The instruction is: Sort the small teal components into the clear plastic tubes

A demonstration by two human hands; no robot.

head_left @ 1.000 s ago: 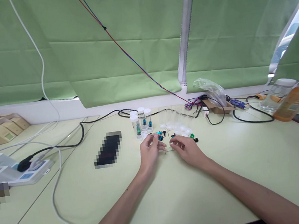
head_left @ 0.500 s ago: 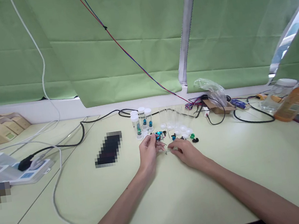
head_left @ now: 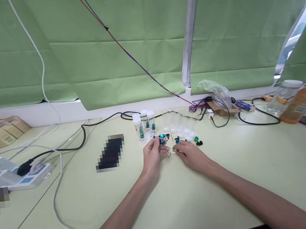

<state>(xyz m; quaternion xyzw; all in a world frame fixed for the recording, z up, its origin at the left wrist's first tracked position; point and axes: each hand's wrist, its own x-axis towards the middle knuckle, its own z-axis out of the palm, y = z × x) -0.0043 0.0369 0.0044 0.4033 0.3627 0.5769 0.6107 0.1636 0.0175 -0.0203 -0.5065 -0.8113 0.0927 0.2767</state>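
Capped tubes point(head_left: 146, 120) filled; to their right, clear tubes point(head_left: 174, 118) seem unfilled. Right hand point(head_left: 190, 154) pinches thin rod point(head_left: 173, 152); left hand point(head_left: 153, 155) curled, grip unclear.

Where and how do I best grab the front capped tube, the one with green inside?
Probably pinch the front tube by its clear wall, just below the white cap, coming from the left: it stands upright with straight sides, other capped tubes stand close behind, and your left hand is in front to the right.
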